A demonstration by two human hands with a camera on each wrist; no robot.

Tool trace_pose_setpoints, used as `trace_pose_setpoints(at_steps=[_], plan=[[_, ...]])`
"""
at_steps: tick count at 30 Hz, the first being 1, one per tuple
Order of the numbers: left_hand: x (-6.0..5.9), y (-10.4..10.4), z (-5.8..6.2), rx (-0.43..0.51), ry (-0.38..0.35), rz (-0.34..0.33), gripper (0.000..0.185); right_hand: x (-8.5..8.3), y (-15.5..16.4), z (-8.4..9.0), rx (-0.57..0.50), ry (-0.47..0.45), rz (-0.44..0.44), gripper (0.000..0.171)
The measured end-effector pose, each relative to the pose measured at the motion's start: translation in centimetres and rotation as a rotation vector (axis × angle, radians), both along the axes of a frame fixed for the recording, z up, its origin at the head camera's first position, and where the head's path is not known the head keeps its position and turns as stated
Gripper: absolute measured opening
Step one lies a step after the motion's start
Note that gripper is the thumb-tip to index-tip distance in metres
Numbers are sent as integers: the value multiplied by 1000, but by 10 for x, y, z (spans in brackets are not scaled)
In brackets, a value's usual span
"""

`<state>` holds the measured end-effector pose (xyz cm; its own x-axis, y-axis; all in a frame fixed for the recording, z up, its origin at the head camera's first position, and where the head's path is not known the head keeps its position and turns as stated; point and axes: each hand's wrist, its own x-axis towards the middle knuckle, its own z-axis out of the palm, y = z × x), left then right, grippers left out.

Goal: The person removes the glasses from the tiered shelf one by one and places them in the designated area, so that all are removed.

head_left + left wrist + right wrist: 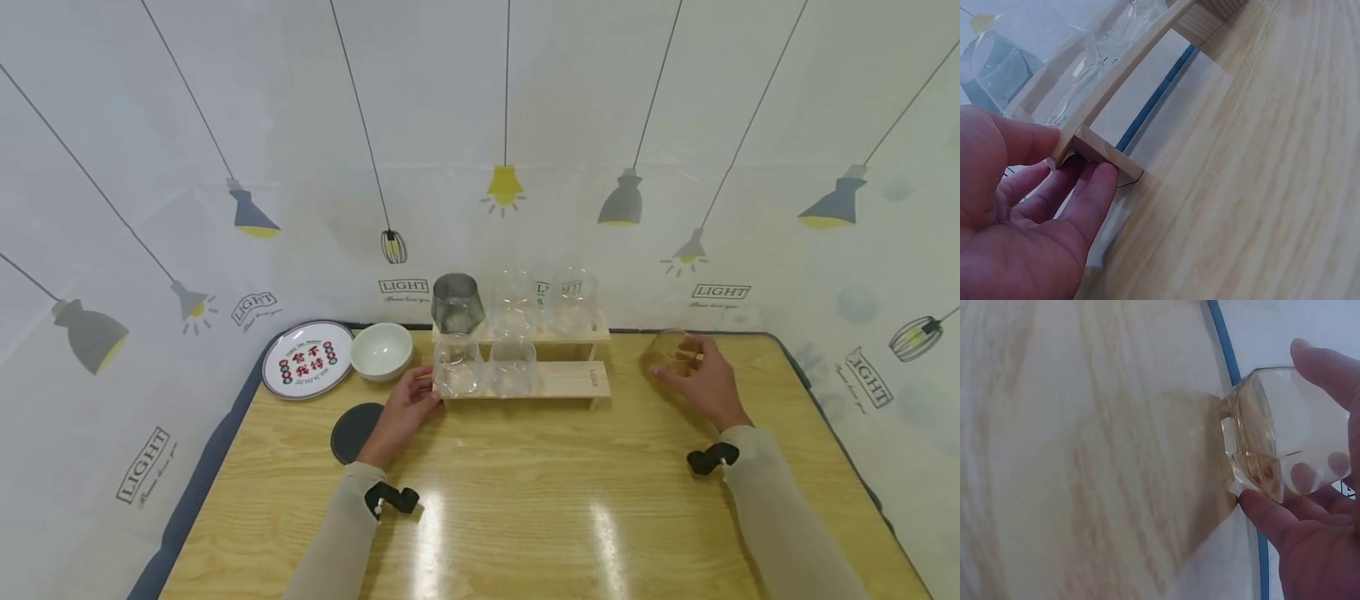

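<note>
My left hand point(1016, 212) lies open against the wooden rack point(1107, 156), seemingly touching its foot, while my right hand point(1316, 537) grips the amber glass point(1272, 437), clearest in the wrist view.

Glossy wood table point(525, 517); amber glass tumbler point(667, 350); unvarnished wooden rack point(570, 380).

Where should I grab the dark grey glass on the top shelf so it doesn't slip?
Probably low on the dark grey glass, from the front. It flares from a narrow rim to a wider base, so your fingers wrap best around the lower sides. A clear glass stands close on its right, so that side is crowded.
</note>
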<state>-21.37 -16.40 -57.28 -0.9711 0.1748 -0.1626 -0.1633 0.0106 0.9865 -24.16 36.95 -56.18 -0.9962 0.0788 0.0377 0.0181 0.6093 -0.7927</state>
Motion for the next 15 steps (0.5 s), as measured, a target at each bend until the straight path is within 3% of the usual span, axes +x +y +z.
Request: trace_pose_setpoints(at_steps=[15], plan=[[-1,-1,-1,-1,-17,-3,52,0,-13,6,4,-47,69,102]])
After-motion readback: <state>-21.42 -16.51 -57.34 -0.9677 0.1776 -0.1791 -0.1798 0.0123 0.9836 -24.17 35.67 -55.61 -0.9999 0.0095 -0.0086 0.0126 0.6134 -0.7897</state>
